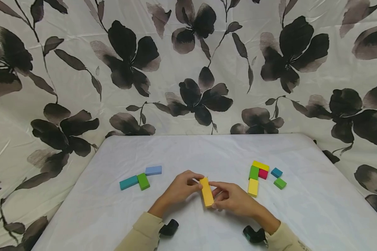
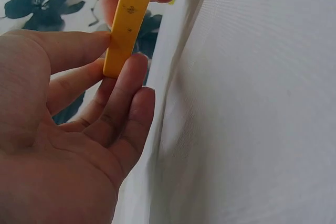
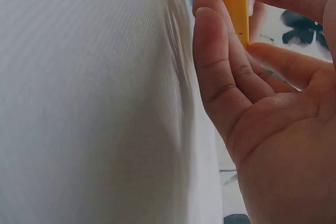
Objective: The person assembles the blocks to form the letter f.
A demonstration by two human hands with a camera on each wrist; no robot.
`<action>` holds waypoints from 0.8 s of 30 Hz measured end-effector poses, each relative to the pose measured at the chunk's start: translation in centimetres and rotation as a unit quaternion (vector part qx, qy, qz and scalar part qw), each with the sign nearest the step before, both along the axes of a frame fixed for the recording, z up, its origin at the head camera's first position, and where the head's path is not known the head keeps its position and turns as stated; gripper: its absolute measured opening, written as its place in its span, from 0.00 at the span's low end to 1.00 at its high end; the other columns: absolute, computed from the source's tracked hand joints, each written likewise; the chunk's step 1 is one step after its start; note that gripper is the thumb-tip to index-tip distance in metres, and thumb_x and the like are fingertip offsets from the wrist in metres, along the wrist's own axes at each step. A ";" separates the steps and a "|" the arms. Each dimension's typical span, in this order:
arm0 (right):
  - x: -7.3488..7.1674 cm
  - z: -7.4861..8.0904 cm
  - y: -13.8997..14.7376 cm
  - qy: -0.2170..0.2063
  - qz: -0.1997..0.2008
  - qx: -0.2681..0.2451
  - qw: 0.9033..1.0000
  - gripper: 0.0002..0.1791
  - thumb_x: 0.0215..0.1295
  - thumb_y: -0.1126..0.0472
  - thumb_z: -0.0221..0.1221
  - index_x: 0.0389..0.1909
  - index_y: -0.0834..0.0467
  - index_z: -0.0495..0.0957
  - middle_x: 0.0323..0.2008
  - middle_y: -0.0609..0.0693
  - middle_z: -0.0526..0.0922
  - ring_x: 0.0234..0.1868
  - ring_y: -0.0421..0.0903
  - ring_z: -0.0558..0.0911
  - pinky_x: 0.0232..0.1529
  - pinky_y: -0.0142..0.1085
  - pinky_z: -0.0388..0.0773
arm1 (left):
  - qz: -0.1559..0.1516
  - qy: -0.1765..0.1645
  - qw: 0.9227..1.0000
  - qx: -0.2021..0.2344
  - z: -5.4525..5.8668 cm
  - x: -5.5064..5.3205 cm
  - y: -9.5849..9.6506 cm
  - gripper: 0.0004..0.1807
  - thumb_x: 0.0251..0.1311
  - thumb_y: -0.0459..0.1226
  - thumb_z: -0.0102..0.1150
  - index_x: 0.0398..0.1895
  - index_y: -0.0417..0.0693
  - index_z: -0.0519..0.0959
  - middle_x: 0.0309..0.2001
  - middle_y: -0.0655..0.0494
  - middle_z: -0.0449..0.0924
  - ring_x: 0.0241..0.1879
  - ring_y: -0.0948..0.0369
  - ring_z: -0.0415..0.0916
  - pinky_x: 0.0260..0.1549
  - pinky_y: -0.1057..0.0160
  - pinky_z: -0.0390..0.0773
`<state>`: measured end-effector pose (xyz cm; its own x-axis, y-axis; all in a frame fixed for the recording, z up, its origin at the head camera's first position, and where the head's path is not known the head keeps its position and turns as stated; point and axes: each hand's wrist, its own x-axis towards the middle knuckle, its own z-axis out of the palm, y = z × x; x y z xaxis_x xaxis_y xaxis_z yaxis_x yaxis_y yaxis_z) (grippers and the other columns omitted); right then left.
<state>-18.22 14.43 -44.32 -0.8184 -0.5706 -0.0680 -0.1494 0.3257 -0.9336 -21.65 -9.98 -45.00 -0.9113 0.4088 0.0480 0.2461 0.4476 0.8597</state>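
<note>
grip: left hand (image 1: 183, 188) and right hand (image 1: 234, 199) both pinch the orange block (image 1: 206, 192) | place: between them, mid-table, contact with table (image 1: 204, 150) unclear | risk: fingertip-only hold; uneven pressure or one early release could twist or drop it | surface: white, cloth-covered; left blocks (image 1: 143, 181), right blocks (image 1: 253, 172) lie apart | room: floral drape (image 1: 132, 59) behind

Beige sleeves (image 1: 138, 234); beside each cuff (image 1: 152, 222), a black, rounded, bent wrist device (image 1: 169, 228); behind the right cuff, faint dark markings (image 1: 301, 245).
</note>
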 end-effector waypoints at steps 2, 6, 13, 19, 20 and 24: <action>0.1 0.0 0.2 -0.005 0.002 0.000 1.000 0.39 0.63 0.60 0.69 0.73 0.60 0.65 0.48 0.53 0.81 0.38 0.49 0.84 0.35 0.34 0.80 | -0.008 0.000 1.000 0.003 0.0 0.0 0.1 0.17 0.65 0.38 0.66 0.57 0.52 0.83 0.47 0.60 0.78 0.46 0.61 0.80 0.46 0.60 0.81; 0.2 -0.1 0.5 -0.009 0.003 0.006 1.000 0.39 0.63 0.60 0.69 0.73 0.60 0.64 0.49 0.53 0.80 0.38 0.49 0.83 0.35 0.33 0.80 | -0.023 -0.003 1.000 0.012 0.0 0.1 0.4 0.18 0.65 0.37 0.66 0.57 0.49 0.83 0.48 0.58 0.78 0.46 0.61 0.81 0.46 0.60 0.81; 0.4 -0.1 0.6 -0.008 0.000 0.024 1.000 0.41 0.61 0.59 0.70 0.74 0.61 0.64 0.48 0.52 0.79 0.38 0.48 0.82 0.37 0.32 0.81 | -0.031 -0.010 0.999 0.009 -0.1 0.4 0.7 0.19 0.63 0.36 0.68 0.58 0.46 0.82 0.50 0.57 0.78 0.47 0.61 0.81 0.46 0.61 0.81; 0.5 -0.1 0.5 -0.011 0.002 0.024 1.000 0.42 0.61 0.61 0.70 0.74 0.63 0.63 0.48 0.53 0.78 0.38 0.48 0.82 0.36 0.31 0.81 | -0.031 -0.016 0.999 -0.003 -0.2 0.5 0.8 0.21 0.63 0.37 0.68 0.59 0.45 0.81 0.49 0.58 0.79 0.48 0.61 0.81 0.47 0.59 0.81; 0.5 -0.1 0.5 -0.013 0.002 0.023 1.000 0.42 0.61 0.61 0.70 0.74 0.63 0.63 0.48 0.53 0.78 0.38 0.48 0.82 0.36 0.31 0.81 | -0.031 -0.016 0.999 -0.006 -0.1 0.5 0.7 0.21 0.63 0.38 0.68 0.59 0.45 0.82 0.49 0.58 0.79 0.48 0.61 0.81 0.47 0.59 0.81; 0.6 0.0 0.4 -0.011 -0.001 0.024 1.000 0.42 0.60 0.61 0.71 0.74 0.63 0.63 0.49 0.53 0.78 0.38 0.48 0.82 0.35 0.31 0.80 | -0.028 -0.015 0.999 -0.016 0.0 0.6 0.7 0.20 0.63 0.38 0.68 0.58 0.47 0.82 0.50 0.60 0.79 0.48 0.62 0.81 0.47 0.61 0.81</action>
<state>-17.61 14.83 -44.30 -0.8172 -0.5650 -0.1138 -0.1281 0.3706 -0.9199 -21.04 -9.23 -45.01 -0.8875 0.4607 0.0077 0.2470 0.4616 0.8520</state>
